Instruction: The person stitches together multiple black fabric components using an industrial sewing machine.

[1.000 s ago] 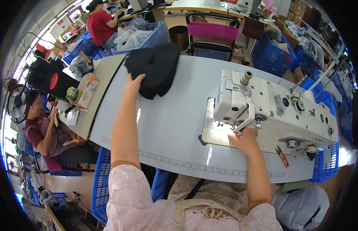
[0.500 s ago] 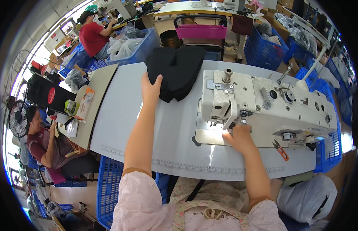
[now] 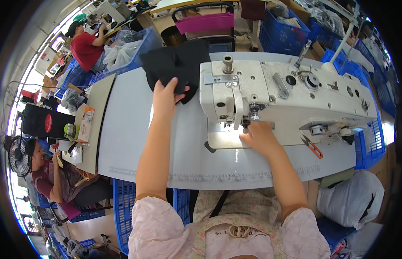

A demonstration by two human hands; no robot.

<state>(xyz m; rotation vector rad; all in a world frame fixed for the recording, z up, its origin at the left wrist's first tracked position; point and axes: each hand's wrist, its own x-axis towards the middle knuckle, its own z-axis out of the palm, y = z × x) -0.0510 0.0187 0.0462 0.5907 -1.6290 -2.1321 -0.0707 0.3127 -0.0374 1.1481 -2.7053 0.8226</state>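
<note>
At the far side of the white table, a black fabric piece [image 3: 177,60] lies partly folded. My left hand [image 3: 165,98] is closed on its near edge, thumb and fingertips showing against the cloth. To the right stands a white sewing machine [image 3: 278,86]. My right hand [image 3: 262,137] is beneath its head, beside the lit needle area and just above the metal bed plate [image 3: 227,140]. Its thumb points left and the other fingers curl in under the head, mostly hidden. What they hold, if anything, cannot be made out.
Orange-handled thread snips [image 3: 313,149] lie right of my right hand. A printed ruler strip [image 3: 209,177] runs along the table's [image 3: 127,129] near edge. Blue crates [image 3: 281,34] stand behind and beside it. Two people sit to the left; a side table [image 3: 90,129] adjoins.
My left hand has gone from lying along the black fabric's edge to gripping it, and the fabric is now folded over. My right hand stays under the machine head. The whole view has shifted.
</note>
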